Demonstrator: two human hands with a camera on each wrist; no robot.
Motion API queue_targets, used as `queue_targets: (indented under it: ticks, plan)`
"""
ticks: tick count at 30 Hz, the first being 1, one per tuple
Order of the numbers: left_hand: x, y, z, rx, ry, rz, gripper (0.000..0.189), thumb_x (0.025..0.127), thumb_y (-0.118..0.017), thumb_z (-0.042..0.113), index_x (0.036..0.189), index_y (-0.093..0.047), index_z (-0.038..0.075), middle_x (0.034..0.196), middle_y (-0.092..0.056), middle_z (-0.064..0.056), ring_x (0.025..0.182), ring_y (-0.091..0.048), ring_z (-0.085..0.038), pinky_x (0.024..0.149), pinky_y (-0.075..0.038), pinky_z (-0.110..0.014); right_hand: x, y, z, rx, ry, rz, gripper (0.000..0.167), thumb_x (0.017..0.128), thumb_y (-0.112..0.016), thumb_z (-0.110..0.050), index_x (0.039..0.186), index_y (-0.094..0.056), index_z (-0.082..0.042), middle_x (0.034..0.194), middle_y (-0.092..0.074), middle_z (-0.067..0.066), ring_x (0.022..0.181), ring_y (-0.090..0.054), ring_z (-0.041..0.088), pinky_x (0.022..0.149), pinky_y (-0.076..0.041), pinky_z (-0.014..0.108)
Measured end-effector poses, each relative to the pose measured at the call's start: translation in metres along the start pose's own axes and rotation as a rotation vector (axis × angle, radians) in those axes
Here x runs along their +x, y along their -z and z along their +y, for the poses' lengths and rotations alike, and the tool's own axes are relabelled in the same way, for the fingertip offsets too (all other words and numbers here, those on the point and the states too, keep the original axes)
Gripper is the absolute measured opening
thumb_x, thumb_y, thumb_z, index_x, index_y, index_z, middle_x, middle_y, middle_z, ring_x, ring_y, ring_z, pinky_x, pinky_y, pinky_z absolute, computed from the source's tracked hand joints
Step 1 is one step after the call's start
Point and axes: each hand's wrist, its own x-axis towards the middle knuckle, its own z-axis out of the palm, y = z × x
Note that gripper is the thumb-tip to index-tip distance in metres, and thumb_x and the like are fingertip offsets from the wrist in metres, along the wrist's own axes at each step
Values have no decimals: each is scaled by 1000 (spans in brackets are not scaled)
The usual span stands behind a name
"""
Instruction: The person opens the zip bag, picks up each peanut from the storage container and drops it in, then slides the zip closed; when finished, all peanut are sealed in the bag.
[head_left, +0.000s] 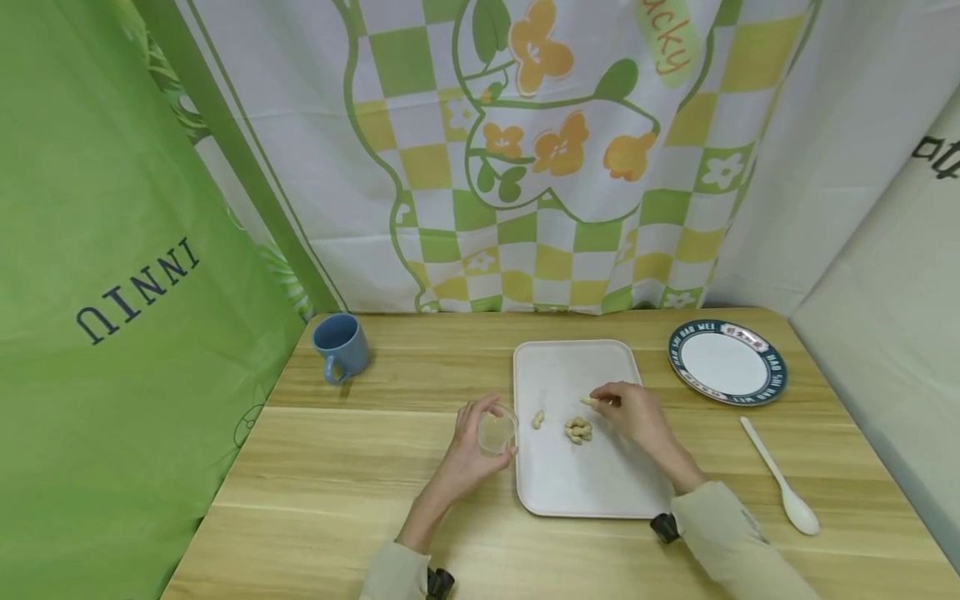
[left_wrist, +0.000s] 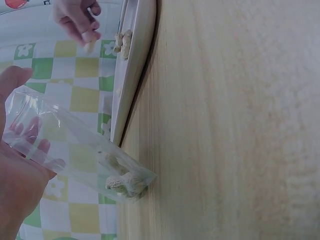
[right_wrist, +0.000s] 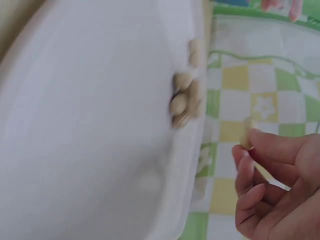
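The left hand [head_left: 471, 443] grips a clear plastic cup [left_wrist: 82, 142] of peanuts [left_wrist: 125, 181] at the left edge of the tray [head_left: 573, 487]; the right hand [head_left: 636, 417] pinches one peanut [head_left: 587, 402] near the peanut pile [head_left: 578, 431]. A stray peanut [head_left: 537, 420] lies between pile and edge.

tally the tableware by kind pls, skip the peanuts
Clear cup: 1
Tray: 1
Mug: 1
Plate: 1
Spoon: 1
Total: 5
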Motion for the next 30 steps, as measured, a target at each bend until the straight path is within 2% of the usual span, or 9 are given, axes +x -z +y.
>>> queue_targets:
  ticks: [7, 13, 18, 25, 30]
  plan:
    - [0, -1, 2, 1, 19, 3, 80, 76, -76, 10, 144, -33, 8, 123, -46, 1, 127, -32, -23, 107, -28, -55, -1, -10, -35, 133, 78, 81, 12, 83, -72, -2, 95, -73, -1, 84, -69, 6, 74, -59, 18, 63, -48, 26]
    - [1, -1, 4, 10, 25, 9, 80, 75, -77, 10, 143, -34, 8, 122, -47, 1, 126, -34, -23, 106, -30, -53, -4, -17, -60, 201, 125, 90, 13, 83, -74, -7, 95, -73, -6, 82, -67, -1, 72, -58, 12, 62, -48, 25]
    - [2, -1, 4, 12, 17, 9, 80, 76, -77, 9, 143, -34, 8, 121, -47, 0, 125, -34, -22, 106, -31, -53, -4, -23, -71, 241, 139, 69, 13, 82, -75, -11, 95, -72, -9, 82, -67, -4, 69, -57, 8, 59, -48, 24]
    - [2, -1, 3, 8, 0, 11, 79, 77, -77, 10, 143, -34, 18, 122, -47, 2, 124, -34, -21, 103, -32, -54, -5, -34, -82, 271, 220, 59, 11, 81, -76, -11, 92, -73, -10, 80, -67, -7, 68, -56, 4, 59, -46, 22]
    - [2, -2, 3, 0, 8, 0, 77, 78, -76, 12, 143, -34, 10, 124, -48, 0, 124, -36, -25, 98, -35, -53, -5, -41, -87, 271, 281, 47, 11, 81, -76, -11, 92, -74, -9, 83, -67, -6, 68, -55, 4, 58, -49, 26]
